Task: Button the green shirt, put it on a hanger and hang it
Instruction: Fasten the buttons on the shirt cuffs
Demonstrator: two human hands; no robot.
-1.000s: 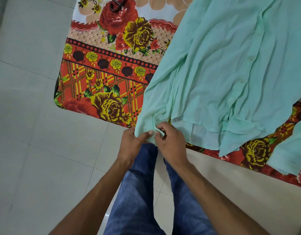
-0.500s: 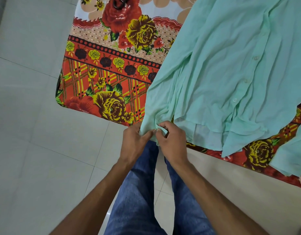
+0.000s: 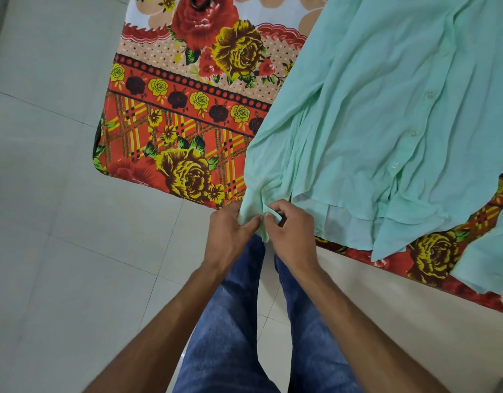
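The left hand and right hand still pinch the shirt cuff, fingers clamped on it. The cloth is bunched tighter, so cuff buttoning likely continues.

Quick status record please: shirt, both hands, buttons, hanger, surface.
shirt: pale mint-green thin fabric shirt, spread on the bedsheet, near end hanging over its edge
surface: red and yellow floral bedsheet
left hand: pinches the shirt's near-left end
right hand: pinches the same fabric, close beside the left
buttons: three pale round buttons show along the front
hanger: dark curved object at the top edge, cut off; cannot confirm
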